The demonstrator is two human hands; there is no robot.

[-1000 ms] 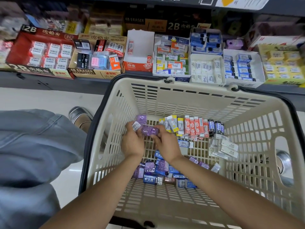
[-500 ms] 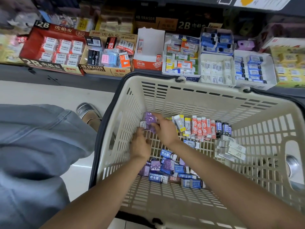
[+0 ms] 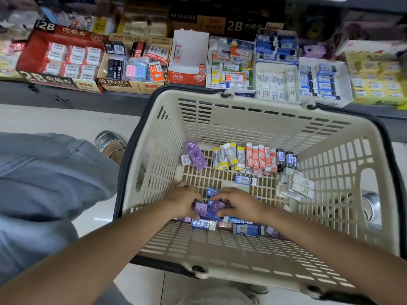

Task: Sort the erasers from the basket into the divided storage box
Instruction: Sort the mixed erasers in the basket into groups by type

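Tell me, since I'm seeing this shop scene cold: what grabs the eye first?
The big cream basket fills the middle, with the left hand and right hand together over purple erasers near its close edge. Along its far wall stand sorted rows, the orange-red erasers brightest. Behind, shelf boxes crowd the top, led by a red 2B box.

red 2b box [image 3: 59, 60] far left on shelf [image 3: 66, 100]; silver shoe [image 3: 109, 140] on floor.

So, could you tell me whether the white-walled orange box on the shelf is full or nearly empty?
Nearly empty: the orange box shows bare white inner walls and only two erasers.
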